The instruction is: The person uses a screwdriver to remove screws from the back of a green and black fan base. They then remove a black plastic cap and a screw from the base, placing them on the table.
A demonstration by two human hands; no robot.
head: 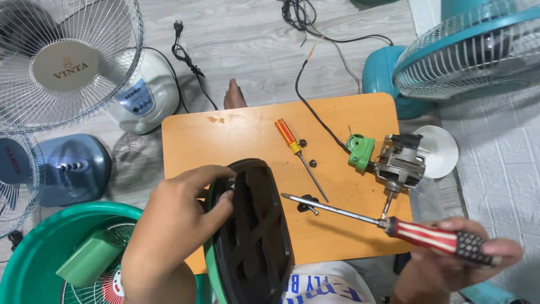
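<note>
My left hand [169, 225] grips the upper edge of a black and green fan base [253, 236], held on its side so the ribbed black underside faces me. My right hand [455, 259] holds a long screwdriver [382, 222] by its red-and-white striped handle, its tip pointing left toward the base, just above the wooden board [247, 135]. A small black part [305, 205] lies under the shaft. A second screwdriver [298, 155] with a red and yellow handle lies on the board, with two small dark screws [307, 152] beside it.
A fan motor [399, 163] with a green housing piece [360, 152] and black cable sits at the board's right edge beside a white dish [441, 149]. Fans stand at left and upper right. A green basin [34, 253] holds fan parts. A bare foot [233, 95] rests behind the board.
</note>
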